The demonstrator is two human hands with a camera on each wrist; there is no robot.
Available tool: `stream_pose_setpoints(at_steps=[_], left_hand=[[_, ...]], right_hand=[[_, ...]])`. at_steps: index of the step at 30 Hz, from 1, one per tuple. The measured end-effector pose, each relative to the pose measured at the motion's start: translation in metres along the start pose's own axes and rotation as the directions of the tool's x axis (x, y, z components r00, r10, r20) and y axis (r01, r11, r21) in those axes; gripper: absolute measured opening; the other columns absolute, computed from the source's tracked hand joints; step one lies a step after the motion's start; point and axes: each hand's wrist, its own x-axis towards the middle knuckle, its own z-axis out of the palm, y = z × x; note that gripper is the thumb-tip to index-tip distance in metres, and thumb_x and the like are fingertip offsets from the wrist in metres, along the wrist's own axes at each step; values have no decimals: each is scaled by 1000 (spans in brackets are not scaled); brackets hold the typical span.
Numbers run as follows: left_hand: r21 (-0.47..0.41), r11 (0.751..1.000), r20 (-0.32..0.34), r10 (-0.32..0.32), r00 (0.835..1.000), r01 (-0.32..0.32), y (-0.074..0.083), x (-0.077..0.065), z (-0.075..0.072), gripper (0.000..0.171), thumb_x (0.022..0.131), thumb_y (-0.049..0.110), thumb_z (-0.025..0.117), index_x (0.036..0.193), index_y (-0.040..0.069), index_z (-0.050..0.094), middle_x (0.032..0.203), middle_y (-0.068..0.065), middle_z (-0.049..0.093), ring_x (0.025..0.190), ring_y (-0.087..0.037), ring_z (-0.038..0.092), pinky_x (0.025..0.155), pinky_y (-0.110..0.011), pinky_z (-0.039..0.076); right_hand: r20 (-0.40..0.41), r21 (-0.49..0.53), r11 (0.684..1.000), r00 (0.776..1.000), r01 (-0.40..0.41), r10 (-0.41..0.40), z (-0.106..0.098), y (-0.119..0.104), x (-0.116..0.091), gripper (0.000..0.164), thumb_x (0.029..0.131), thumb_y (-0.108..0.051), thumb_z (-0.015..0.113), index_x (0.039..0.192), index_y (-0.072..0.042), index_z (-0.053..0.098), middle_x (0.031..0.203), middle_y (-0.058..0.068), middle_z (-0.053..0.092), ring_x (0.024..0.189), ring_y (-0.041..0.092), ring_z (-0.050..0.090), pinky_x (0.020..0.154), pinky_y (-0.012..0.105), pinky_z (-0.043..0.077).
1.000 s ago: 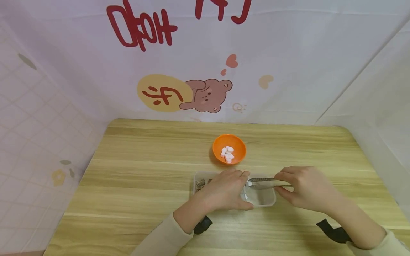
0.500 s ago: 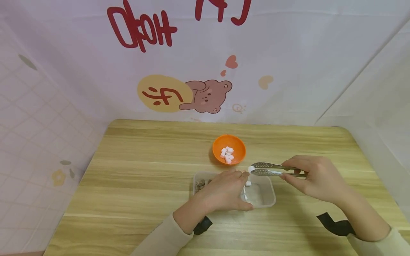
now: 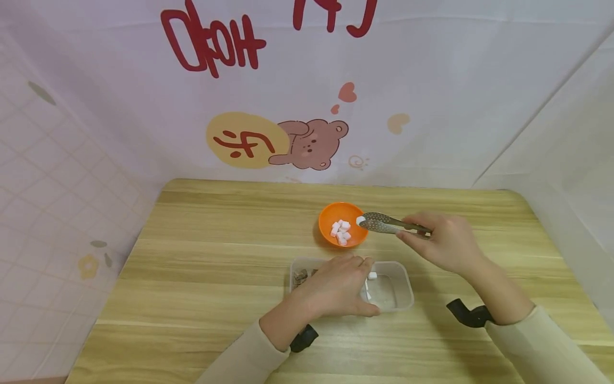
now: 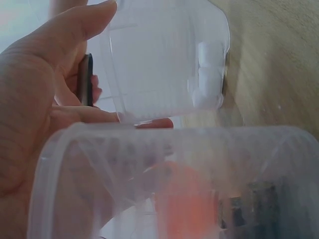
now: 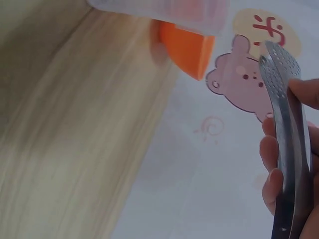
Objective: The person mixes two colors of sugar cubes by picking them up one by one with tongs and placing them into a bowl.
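Note:
My right hand (image 3: pixel 448 242) grips metal tongs (image 3: pixel 384 223) with perforated tips. A small white cube (image 3: pixel 361 220) is pinched at the tips, overlapping the right rim of an orange bowl (image 3: pixel 326 213) in the head view. Several pale pink-white cubes (image 3: pixel 341 232) lie inside that bowl. My left hand (image 3: pixel 336 285) holds a clear plastic box (image 3: pixel 395 288) across its width, thumb on the near side and fingers on the far one. A few white cubes (image 4: pixel 209 74) sit in this box, partly hidden by the hand.
Left of the held box, a second clear plastic box (image 4: pixel 249 137) contains greyish-brown pieces (image 3: pixel 300 276), partly under my left wrist. Everything stands on a wood-grain table (image 3: pixel 216 240). A white printed sheet (image 3: pixel 431 80) hangs behind it, with more sheets at both sides.
The tongs have lifted a white cube out of the right box and carried it away from me and leftward to the orange bowl's rim. My left hand has stayed put.

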Motion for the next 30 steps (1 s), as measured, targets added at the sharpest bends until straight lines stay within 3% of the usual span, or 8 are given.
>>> stream_pose_setpoints(at_steps=[8, 20, 26, 28, 30], left_hand=[[1, 1000, -12, 15, 1000, -15, 1, 1, 1, 92, 84, 63, 79, 150, 5, 53, 131, -2, 68, 117, -17, 59, 106, -29, 47], [-26, 1000, 4, -7, 1000, 8, -1, 1, 1, 91, 85, 62, 79, 151, 6, 52, 134, -2, 65, 123, -18, 59, 109, -31, 45], [-14, 1000, 4, 0, 1000, 0, -1, 1, 2, 90, 85, 62, 78, 150, 5, 53, 137, -3, 65, 125, -17, 58, 113, -30, 42], [-11, 1000, 2, 3, 1000, -3, -1, 1, 2, 90, 85, 62, 78, 150, 4, 53, 137, -3, 65, 125, -17, 58, 113, -30, 41], [-11, 1000, -1, 5, 1000, -5, -1, 1, 2, 90, 85, 62, 78, 149, 4, 53, 136, -3, 65, 124, -17, 58, 112, -30, 42]], right_hand=[[-10, 12, 1000, 1000, -21, 21, 5, 5, 0, 21, 76, -12, 88, 96, -8, 82, 82, -2, 75, 61, 3, 56, 52, 25, 44], [5, 3, 1000, 1000, 1, -1, -20, 1, -15, 30, 70, -13, 90, 98, -12, 81, 81, -10, 72, 63, 1, 57, 55, 18, 45], [-35, -6, 997, 997, 71, -72, -35, -1, -28, 36, 67, -16, 90, 101, -12, 81, 80, -11, 71, 62, 4, 57, 54, 18, 43], [-43, -7, 995, 994, 95, -96, -38, -2, -32, 35, 71, -22, 89, 103, -11, 81, 82, -9, 73, 64, 6, 60, 56, 18, 46], [-47, -17, 992, 991, 121, -122, -39, -3, -36, 33, 82, -36, 85, 103, -11, 81, 84, -8, 75, 65, 8, 62, 56, 19, 48]])
